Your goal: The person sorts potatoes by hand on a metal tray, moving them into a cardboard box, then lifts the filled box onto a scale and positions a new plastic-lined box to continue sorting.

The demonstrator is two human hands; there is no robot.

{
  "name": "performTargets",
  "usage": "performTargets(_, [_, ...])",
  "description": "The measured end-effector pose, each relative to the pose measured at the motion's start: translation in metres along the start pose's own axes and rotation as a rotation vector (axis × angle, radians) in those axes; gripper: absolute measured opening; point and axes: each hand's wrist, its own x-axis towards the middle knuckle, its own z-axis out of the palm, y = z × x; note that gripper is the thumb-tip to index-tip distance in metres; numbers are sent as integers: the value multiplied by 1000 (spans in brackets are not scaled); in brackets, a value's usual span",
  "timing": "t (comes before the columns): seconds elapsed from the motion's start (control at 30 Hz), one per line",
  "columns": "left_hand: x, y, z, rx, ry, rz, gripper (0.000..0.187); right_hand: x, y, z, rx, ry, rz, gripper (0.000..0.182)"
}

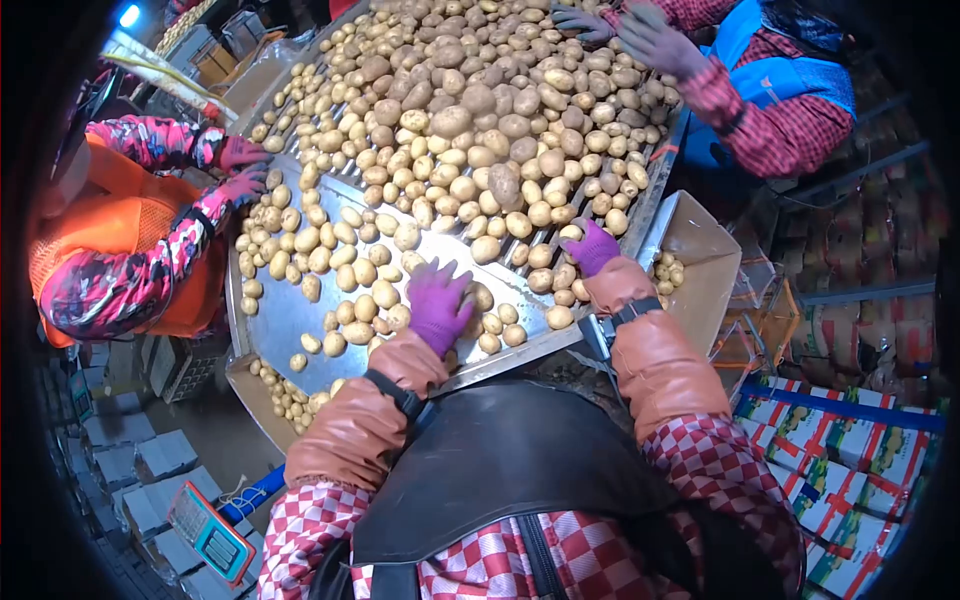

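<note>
Where the dark apron [500,465] covers the wearer's chest, checked sleeves [316,520] extend forward into brown arm covers [665,355]. Both of the wearer's hands are in purple gloves and positioned at the near part of the metal sorting table [285,325].

The left hand [438,305] is palm down, fingers spread wide, among loose potatoes [358,333] on the bare metal surface; whether its palm touches one cannot be told. The right hand [592,247] is near the table's right edge, fingers partly bent, with the fingertips at a yellow potato [571,232]. Whether that potato is gripped or only touched cannot be told.

A left carton [248,402] and a right carton [708,245] adjoin the table; each contains potatoes. A scale [212,535] is at lower left, and printed boxes [840,440] are at lower right.

Farther out, a co-worker in an orange vest [130,235] reaches in from the left. A co-worker in a blue vest [775,80] reaches from the right over the potato heap [450,120], which covers the table's far slatted section.
</note>
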Motion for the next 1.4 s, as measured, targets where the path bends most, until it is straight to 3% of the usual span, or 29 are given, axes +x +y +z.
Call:
performTargets(0.07, [53,21,-13,-173,-261,65,47,-20,-1,-11,578,-133,111,47])
performTargets(0.13, [90,27,8,5,-194,270,53,-39,4,-10,1101,-252,78,44])
performTargets(0.2, [126,33,20,132,-286,290,61,-57,10,-11,1625,-357,25,42])
performTargets(0.3, [161,9,31,311,-353,281,64,-72,7,-11,1926,-418,48,40])
performTargets(0.4, [175,-12,20,300,-198,183,58,-84,-22,-33,1871,-186,164,42])
performTargets(0.47, [178,-32,2,100,-154,-117,56,-66,-3,-28,1765,-191,173,44])
performTargets(0.5, [171,-51,-1,63,-99,-164,56,-57,2,-26,1705,-200,175,45])
performTargets(0.53, [160,-72,-2,23,-39,-216,56,-52,-8,-28,1574,-170,168,46])
performTargets(0.57, [145,-95,-2,235,-103,-252,58,-46,-20,-33,1413,-169,123,45])
performTargets(0.67, [108,-102,-1,179,-118,-396,60,2,-42,-21,976,-194,-5,44])
performTargets(0.73, [83,-74,3,41,-337,-364,65,29,-70,-11,191,187,-415,41])
performTargets(0.77, [65,-47,1,139,-259,-285,67,45,-81,-7,16,111,-321,42])
performTargets(0.8, [64,-21,-11,60,-397,-262,65,60,-92,-3,-169,24,-243,43])
performTargets(0.83, [42,-6,-3,85,-274,-117,61,64,-96,-1,-331,-25,-202,43])
performTargets(0.87, [38,11,-12,53,-367,-115,56,59,-97,-2,-426,-57,-179,42])
performTargets(0.93, [42,-1,-14,-386,-664,22,42,49,-98,-10,-534,-90,-172,41])
performTargets(1.0, [48,3,-20,-598,-717,-274,33,47,-99,-27,-547,-114,-183,39])
performTargets(1.17, [64,10,-24,-691,-496,-462,34,16,-112,-57,-605,-169,-193,36])
performTargets(1.27, [85,1,-15,-486,-220,-420,33,1,-121,-58,-676,-203,-230,34])
performTargets(1.33, [117,-9,3,-232,-74,-135,39,2,-119,-54,-675,-209,-245,33])
performTargets(1.4, [154,3,5,49,-265,-158,45,10,-113,-48,-645,-202,-251,32])
